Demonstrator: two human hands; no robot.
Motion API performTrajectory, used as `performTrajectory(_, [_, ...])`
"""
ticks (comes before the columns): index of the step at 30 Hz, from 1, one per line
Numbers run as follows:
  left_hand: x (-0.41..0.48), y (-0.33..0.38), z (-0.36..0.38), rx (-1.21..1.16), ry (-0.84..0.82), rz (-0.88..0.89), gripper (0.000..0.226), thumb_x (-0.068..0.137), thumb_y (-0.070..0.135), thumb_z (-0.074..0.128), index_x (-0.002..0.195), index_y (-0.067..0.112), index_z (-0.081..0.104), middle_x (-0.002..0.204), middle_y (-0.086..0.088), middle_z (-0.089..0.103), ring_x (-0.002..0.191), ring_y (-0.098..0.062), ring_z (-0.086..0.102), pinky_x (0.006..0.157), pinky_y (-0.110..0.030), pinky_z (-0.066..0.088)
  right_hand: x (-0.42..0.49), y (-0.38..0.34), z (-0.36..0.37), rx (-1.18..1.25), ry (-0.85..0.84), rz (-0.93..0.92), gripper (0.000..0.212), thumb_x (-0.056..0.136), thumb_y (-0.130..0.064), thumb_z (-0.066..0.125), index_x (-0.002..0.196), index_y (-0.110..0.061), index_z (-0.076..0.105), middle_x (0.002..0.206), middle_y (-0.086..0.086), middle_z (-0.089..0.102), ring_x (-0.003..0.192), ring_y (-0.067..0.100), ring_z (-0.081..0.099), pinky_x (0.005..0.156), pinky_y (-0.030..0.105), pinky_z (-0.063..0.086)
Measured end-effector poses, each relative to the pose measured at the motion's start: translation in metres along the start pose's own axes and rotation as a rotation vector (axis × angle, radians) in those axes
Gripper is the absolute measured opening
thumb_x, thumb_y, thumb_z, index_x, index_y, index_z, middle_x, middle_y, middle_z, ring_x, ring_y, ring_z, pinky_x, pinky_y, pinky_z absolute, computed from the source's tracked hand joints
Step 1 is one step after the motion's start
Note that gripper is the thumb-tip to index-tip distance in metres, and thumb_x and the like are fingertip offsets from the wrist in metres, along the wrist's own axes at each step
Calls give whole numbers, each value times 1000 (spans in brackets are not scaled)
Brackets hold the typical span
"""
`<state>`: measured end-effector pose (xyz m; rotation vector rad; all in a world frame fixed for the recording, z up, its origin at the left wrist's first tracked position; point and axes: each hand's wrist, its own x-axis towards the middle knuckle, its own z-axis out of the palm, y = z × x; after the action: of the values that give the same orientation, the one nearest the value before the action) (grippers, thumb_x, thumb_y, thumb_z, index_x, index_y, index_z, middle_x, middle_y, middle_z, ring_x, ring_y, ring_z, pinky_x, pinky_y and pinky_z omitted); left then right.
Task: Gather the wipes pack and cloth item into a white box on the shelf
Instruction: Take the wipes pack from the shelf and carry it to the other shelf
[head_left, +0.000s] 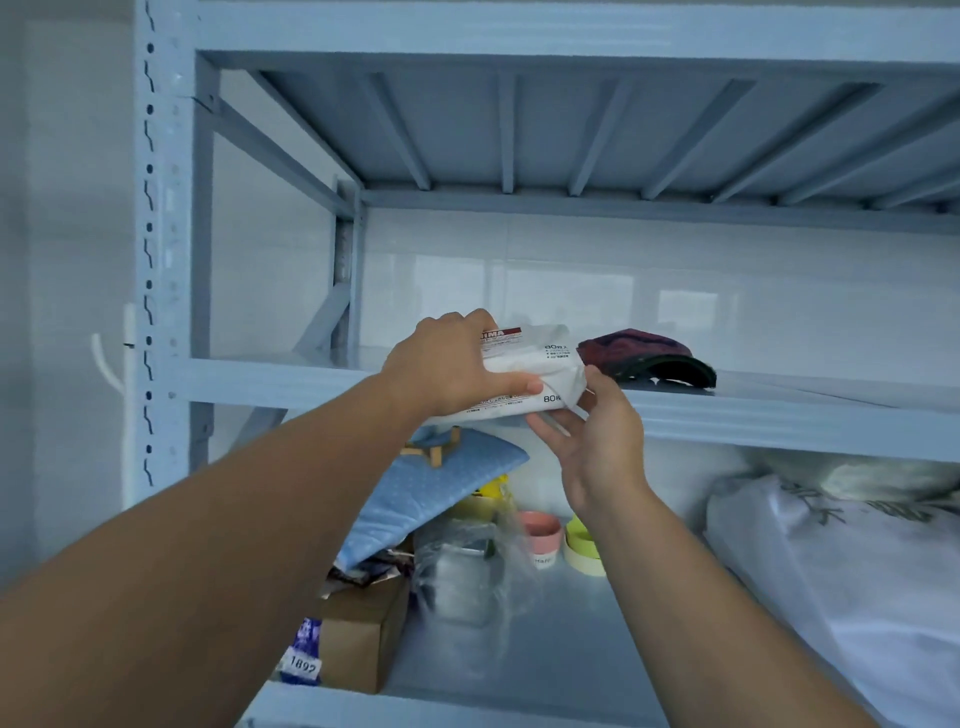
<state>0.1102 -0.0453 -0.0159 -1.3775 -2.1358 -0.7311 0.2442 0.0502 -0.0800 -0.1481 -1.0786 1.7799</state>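
A white wipes pack (540, 358) with red and black print sits at the front edge of the upper shelf (779, 415). My left hand (447, 369) grips it from the top left, thumb across its front. Under its right end, my right hand (597, 436) has the fingers spread, touching the pack from below. A dark maroon cloth item (644, 356) lies on the same shelf just right of the pack. No white box is in view.
On the lower shelf lie a blue padded board (431, 488), a brown cardboard box (363, 634), clear plastic wrap (467, 566), pink (540, 530) and yellow-green (584, 540) cups, and a large white bag (841, 571) at right. A slotted shelf post (156, 260) stands left.
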Motion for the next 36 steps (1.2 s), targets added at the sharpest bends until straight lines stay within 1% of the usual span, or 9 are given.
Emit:
performTrajectory(2, [-14, 7, -3, 26, -6, -17, 104, 47, 98, 48, 128, 34, 49, 112, 4, 59, 106, -21, 53, 88, -45, 50, -12, 0, -3, 47, -1, 25, 19, 98, -24, 56, 100, -16, 72, 73, -5, 76, 82, 19, 75, 78, 39, 63])
performTrajectory(5, [-30, 15, -12, 40, -23, -21, 104, 49, 97, 49, 131, 34, 48, 115, 1, 59, 109, -23, 53, 92, -46, 48, -28, -3, -5, 78, -17, 39, 19, 97, -23, 56, 99, -14, 73, 76, -2, 77, 88, 22, 75, 79, 42, 63])
performTrajectory(9, [-46, 22, -24, 11, -20, 7, 98, 52, 94, 54, 133, 40, 46, 113, 1, 57, 108, -22, 53, 93, -45, 48, -48, -11, -2, 80, 13, 33, 20, 96, -22, 56, 102, -14, 74, 94, 4, 76, 106, 28, 72, 82, 46, 63])
performTrajectory(16, [-74, 17, -46, -43, -24, 42, 95, 54, 94, 55, 133, 43, 46, 111, 4, 54, 109, -20, 52, 93, -45, 48, -88, -18, 14, 68, 48, 12, 23, 97, -20, 53, 108, -12, 71, 103, 8, 72, 104, 28, 71, 85, 48, 62])
performTrajectory(20, [-100, 0, -55, -81, -54, 40, 93, 55, 92, 56, 133, 43, 47, 112, 5, 54, 112, -20, 51, 94, -45, 48, -117, -8, 31, 34, 95, 25, 27, 97, -22, 53, 113, -10, 71, 99, 6, 72, 87, 20, 72, 70, 37, 64])
performTrajectory(24, [-131, -24, -64, -89, -66, 17, 92, 56, 91, 58, 134, 44, 47, 119, 5, 55, 116, -20, 49, 94, -45, 48, -148, 12, 50, -59, 160, 85, 36, 96, -41, 53, 123, -22, 67, 119, 5, 72, 108, 24, 71, 53, 26, 55])
performTrajectory(28, [-160, -44, -74, -103, -96, 15, 93, 56, 89, 62, 135, 42, 47, 116, 5, 53, 116, -20, 49, 94, -43, 47, -178, 30, 67, -72, 171, 42, 27, 95, -41, 62, 109, -21, 72, 117, 9, 72, 111, 26, 69, 81, 40, 63])
performTrajectory(32, [-186, -58, -88, -105, -106, 1, 94, 59, 84, 67, 139, 39, 48, 119, 2, 54, 118, -21, 47, 99, -44, 45, -202, 46, 80, -86, 160, 47, 16, 93, -37, 67, 92, -22, 69, 95, 5, 70, 96, 22, 69, 71, 33, 63])
performTrajectory(36, [-213, -70, -107, -55, -106, -43, 94, 61, 83, 67, 141, 38, 46, 120, 1, 54, 118, -21, 48, 97, -44, 47, -220, 61, 95, -56, 129, 80, 15, 93, -36, 66, 95, -21, 69, 102, 6, 74, 105, 25, 70, 71, 33, 62])
